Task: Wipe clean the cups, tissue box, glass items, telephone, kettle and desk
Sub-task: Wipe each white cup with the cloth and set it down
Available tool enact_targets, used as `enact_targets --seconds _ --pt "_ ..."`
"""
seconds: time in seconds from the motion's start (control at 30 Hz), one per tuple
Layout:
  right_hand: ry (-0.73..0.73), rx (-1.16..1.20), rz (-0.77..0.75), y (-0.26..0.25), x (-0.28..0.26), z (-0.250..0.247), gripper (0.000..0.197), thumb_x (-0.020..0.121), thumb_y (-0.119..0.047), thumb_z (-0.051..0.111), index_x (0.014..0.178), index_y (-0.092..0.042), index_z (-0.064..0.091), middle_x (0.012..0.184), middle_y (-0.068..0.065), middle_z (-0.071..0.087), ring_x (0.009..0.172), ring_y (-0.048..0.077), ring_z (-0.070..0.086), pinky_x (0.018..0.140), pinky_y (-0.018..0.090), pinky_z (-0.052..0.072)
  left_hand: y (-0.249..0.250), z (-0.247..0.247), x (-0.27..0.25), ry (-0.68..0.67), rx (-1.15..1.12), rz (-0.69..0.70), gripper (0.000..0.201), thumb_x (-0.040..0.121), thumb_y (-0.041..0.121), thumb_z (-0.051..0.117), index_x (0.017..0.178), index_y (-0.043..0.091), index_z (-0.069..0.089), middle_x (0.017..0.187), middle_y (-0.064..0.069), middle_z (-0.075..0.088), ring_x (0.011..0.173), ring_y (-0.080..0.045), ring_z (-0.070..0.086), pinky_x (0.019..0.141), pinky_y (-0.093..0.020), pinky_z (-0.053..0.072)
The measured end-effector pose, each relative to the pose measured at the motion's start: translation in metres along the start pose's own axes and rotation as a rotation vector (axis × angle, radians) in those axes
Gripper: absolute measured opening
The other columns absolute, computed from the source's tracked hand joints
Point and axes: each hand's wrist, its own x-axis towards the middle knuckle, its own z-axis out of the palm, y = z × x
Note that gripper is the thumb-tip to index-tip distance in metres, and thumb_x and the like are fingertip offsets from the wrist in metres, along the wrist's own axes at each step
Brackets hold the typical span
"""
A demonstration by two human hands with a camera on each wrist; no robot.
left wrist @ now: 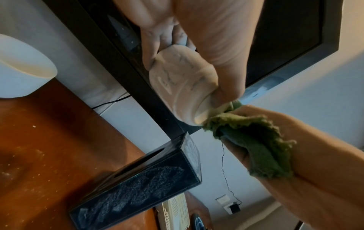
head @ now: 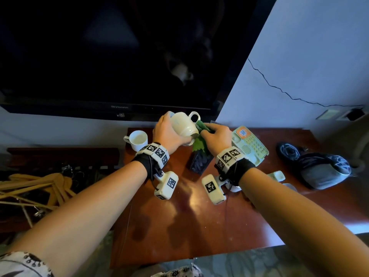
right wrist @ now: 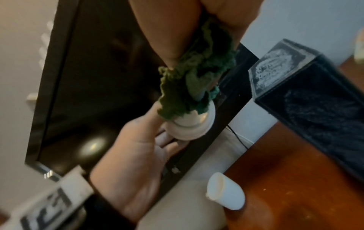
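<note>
My left hand (head: 169, 132) grips a white handled cup (head: 184, 122), tilted on its side above the desk, its base toward my right hand. My right hand (head: 215, 136) pinches a green cloth (head: 201, 126) against the cup's base. In the left wrist view the cup (left wrist: 181, 84) lies in my palm and the cloth (left wrist: 256, 144) meets its foot. In the right wrist view the cloth (right wrist: 193, 90) covers the cup's base (right wrist: 193, 126). A second white cup (head: 138, 139) stands at the desk's back left. A dusty black tissue box (head: 199, 162) lies below my hands. The telephone (head: 250, 144) sits to the right.
The red-brown wooden desk (head: 189, 226) shows dust and smears. A black television (head: 119, 56) hangs on the wall just behind the cup. A dark bag (head: 319, 168) lies at the desk's right. Wooden hangers (head: 40, 188) pile on a rack to the left.
</note>
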Motion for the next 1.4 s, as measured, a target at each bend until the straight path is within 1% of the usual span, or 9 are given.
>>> enact_targets --seconds 0.1,0.2,0.5,0.67,0.77,0.93,1.1,1.3,1.4 --pt "-0.04 0.011 0.052 -0.002 0.003 0.0 0.032 0.085 -0.014 0.063 0.112 -0.026 0.074 0.092 -0.002 0.072 0.078 0.011 0.066 0.069 0.019 0.054 -0.006 0.001 -0.002 0.004 -0.047 -0.005 0.085 0.054 0.037 0.094 0.124 0.018 0.051 0.12 -0.002 0.056 0.107 -0.023 0.054 0.082 -0.036 0.05" --pt "-0.043 -0.036 0.001 -0.004 0.002 -0.001 0.032 0.084 -0.014 0.064 0.114 -0.024 0.072 0.093 -0.002 0.07 0.074 0.006 0.06 0.062 0.011 0.045 -0.009 -0.004 -0.002 -0.022 -0.071 0.051 0.088 0.055 0.033 0.094 0.128 0.015 0.049 0.123 -0.003 0.052 0.106 -0.019 0.049 0.08 -0.031 0.044" --pt "0.05 -0.07 -0.221 -0.026 0.017 0.004 0.037 0.084 -0.009 0.064 0.12 -0.013 0.067 0.114 0.005 0.066 0.105 0.019 0.06 0.093 0.028 0.047 -0.008 -0.021 0.0 -0.142 0.013 0.168 0.095 0.055 0.033 0.093 0.135 0.019 0.044 0.123 -0.001 0.046 0.104 -0.021 0.05 0.079 -0.034 0.046" --pt "0.018 -0.146 -0.239 -0.035 0.027 0.012 0.035 0.087 -0.012 0.061 0.121 -0.018 0.068 0.115 0.0 0.066 0.103 0.014 0.059 0.087 0.022 0.042 0.005 -0.029 -0.004 -0.197 0.039 0.227 0.089 0.052 0.036 0.089 0.128 0.017 0.048 0.119 0.003 0.047 0.099 -0.016 0.046 0.076 -0.03 0.037" --pt "0.016 -0.132 -0.332 -0.035 0.019 0.018 0.035 0.084 -0.009 0.062 0.117 -0.018 0.072 0.114 -0.004 0.065 0.099 0.007 0.056 0.089 0.019 0.042 0.006 -0.032 -0.002 -0.162 0.065 0.223 0.09 0.053 0.034 0.093 0.13 0.017 0.049 0.122 -0.001 0.05 0.103 -0.02 0.05 0.079 -0.032 0.041" --pt "-0.088 -0.164 -0.47 -0.026 0.011 0.022 0.031 0.082 -0.008 0.064 0.111 -0.016 0.075 0.113 -0.004 0.066 0.102 0.01 0.059 0.092 0.021 0.048 -0.002 -0.035 -0.002 -0.144 0.09 0.204 0.089 0.055 0.038 0.092 0.13 0.016 0.05 0.122 -0.004 0.052 0.107 -0.027 0.054 0.079 -0.033 0.044" --pt "-0.017 -0.097 -0.299 -0.037 0.024 0.019 0.035 0.085 -0.007 0.06 0.115 -0.02 0.073 0.112 -0.008 0.065 0.103 0.011 0.058 0.095 0.027 0.048 0.006 -0.037 0.002 -0.176 0.123 0.266 0.101 0.057 0.039 0.093 0.141 0.01 0.046 0.131 -0.004 0.049 0.121 -0.024 0.044 0.099 -0.037 0.041" --pt "0.033 -0.149 -0.396 -0.04 0.02 0.019 0.037 0.084 -0.01 0.06 0.119 -0.016 0.071 0.116 -0.004 0.064 0.106 0.016 0.059 0.096 0.038 0.049 0.012 -0.044 0.009 -0.23 0.132 0.301 0.109 0.059 0.035 0.094 0.149 0.005 0.039 0.14 -0.008 0.043 0.131 -0.025 0.038 0.111 -0.04 0.037" --pt "0.061 -0.162 -0.487 -0.043 0.016 0.018 0.04 0.082 -0.01 0.062 0.121 -0.016 0.069 0.116 -0.002 0.065 0.106 0.016 0.061 0.095 0.037 0.05 0.01 -0.046 0.011 -0.248 0.106 0.263 0.115 0.06 0.037 0.094 0.153 0.007 0.033 0.14 -0.007 0.038 0.132 -0.025 0.037 0.112 -0.04 0.037"
